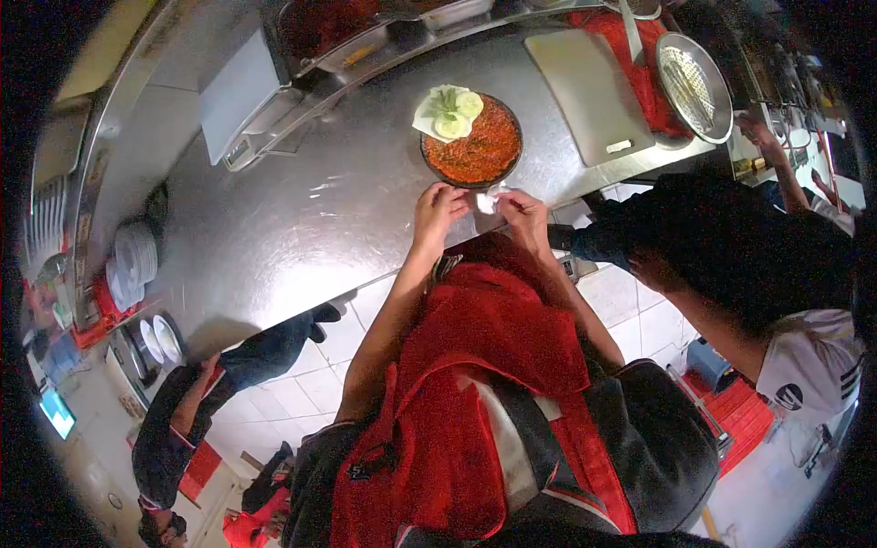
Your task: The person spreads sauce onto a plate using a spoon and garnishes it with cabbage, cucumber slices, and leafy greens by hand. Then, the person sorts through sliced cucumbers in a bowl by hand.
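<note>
A round dark dish [521, 151] holds a red-orange, sauce-like food [475, 151] flecked with green. At its upper left lies a pale lettuce leaf [426, 117] topped with cucumber slices [470, 103] and a green garnish. My left hand [440, 216] is at the near rim of the dish, fingers apart and loosely bent; whether they touch the rim is hard to see. My right hand [525, 216] pinches a crumpled white wipe [488, 200], paper or cloth, close to the dish's lower right edge.
A white cutting board [585, 91] lies right of the dish, beside a red cloth [647, 87] and a metal strainer [694, 87]. Another person [731, 247] stands close on the right. A further person [196, 393] is at left, near stacked plates [135, 254]. A metal shelf edge [365, 68] borders the back.
</note>
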Demonstrator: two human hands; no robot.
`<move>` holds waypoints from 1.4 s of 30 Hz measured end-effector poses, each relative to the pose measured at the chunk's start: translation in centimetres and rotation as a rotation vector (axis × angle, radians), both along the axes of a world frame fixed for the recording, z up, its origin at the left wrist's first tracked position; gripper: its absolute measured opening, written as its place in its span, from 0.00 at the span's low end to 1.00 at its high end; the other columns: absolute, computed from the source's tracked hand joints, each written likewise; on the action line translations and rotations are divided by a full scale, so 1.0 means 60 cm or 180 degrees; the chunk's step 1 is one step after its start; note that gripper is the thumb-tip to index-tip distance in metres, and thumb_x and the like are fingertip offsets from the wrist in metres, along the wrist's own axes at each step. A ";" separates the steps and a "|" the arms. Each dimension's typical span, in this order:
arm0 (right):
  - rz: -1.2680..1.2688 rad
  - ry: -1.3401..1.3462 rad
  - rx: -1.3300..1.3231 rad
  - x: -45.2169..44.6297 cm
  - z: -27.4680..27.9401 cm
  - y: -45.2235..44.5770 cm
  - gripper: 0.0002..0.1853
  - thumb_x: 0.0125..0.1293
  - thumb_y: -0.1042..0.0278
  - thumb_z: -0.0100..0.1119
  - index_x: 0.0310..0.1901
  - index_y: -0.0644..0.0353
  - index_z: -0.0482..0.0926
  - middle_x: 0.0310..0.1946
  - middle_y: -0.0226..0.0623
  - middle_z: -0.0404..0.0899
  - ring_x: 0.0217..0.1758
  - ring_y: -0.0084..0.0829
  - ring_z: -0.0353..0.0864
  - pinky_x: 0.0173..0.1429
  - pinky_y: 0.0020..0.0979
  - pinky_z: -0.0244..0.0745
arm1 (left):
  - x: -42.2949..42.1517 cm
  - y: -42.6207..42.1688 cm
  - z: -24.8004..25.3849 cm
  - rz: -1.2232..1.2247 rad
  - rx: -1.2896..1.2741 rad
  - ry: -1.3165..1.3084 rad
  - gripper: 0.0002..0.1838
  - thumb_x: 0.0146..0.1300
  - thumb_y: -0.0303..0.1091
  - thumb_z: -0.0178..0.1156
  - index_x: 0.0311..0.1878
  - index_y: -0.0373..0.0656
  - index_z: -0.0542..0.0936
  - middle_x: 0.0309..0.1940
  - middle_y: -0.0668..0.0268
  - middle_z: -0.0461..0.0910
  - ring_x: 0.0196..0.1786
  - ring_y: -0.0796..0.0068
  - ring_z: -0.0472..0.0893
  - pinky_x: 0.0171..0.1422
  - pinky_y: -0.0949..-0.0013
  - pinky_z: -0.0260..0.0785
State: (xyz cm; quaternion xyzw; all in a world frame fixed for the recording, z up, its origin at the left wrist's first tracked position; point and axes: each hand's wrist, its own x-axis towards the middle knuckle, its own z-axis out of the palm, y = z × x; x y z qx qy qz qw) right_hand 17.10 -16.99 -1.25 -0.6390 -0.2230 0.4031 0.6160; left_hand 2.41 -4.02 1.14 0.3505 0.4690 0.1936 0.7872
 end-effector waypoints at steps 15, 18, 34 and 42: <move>-0.0389 0.0631 -0.0219 -0.008 0.008 0.037 0.09 0.65 0.78 0.63 0.46 0.65 0.85 0.36 0.33 0.85 0.38 0.22 0.82 0.44 0.24 0.77 | -0.039 -0.006 0.004 -0.0170 0.0415 0.0139 0.21 0.75 0.40 0.53 0.67 0.42 0.72 0.57 0.56 0.81 0.53 0.68 0.83 0.57 0.68 0.74; 0.0027 0.0481 -0.0036 -0.025 0.016 0.042 0.09 0.65 0.78 0.63 0.47 0.64 0.84 0.39 0.34 0.85 0.39 0.24 0.83 0.45 0.24 0.80 | -0.043 -0.008 0.014 -0.0160 0.0445 0.0145 0.21 0.76 0.39 0.53 0.68 0.43 0.72 0.57 0.59 0.80 0.53 0.69 0.83 0.57 0.69 0.74; 0.0023 0.2394 0.0465 -0.068 0.124 0.033 0.12 0.65 0.76 0.65 0.49 0.61 0.80 0.41 0.32 0.85 0.40 0.24 0.83 0.45 0.26 0.79 | -0.082 -0.027 0.178 -0.0719 0.0695 -0.0205 0.18 0.77 0.36 0.54 0.61 0.33 0.77 0.51 0.62 0.82 0.53 0.75 0.82 0.60 0.71 0.72; -0.0275 0.0942 0.0369 -0.205 0.128 0.028 0.06 0.65 0.76 0.65 0.43 0.62 0.81 0.36 0.29 0.82 0.38 0.22 0.81 0.44 0.25 0.76 | -0.173 -0.010 0.167 -0.1076 0.2030 -0.0148 0.14 0.65 0.19 0.64 0.53 0.30 0.81 0.46 0.63 0.82 0.47 0.76 0.83 0.52 0.73 0.76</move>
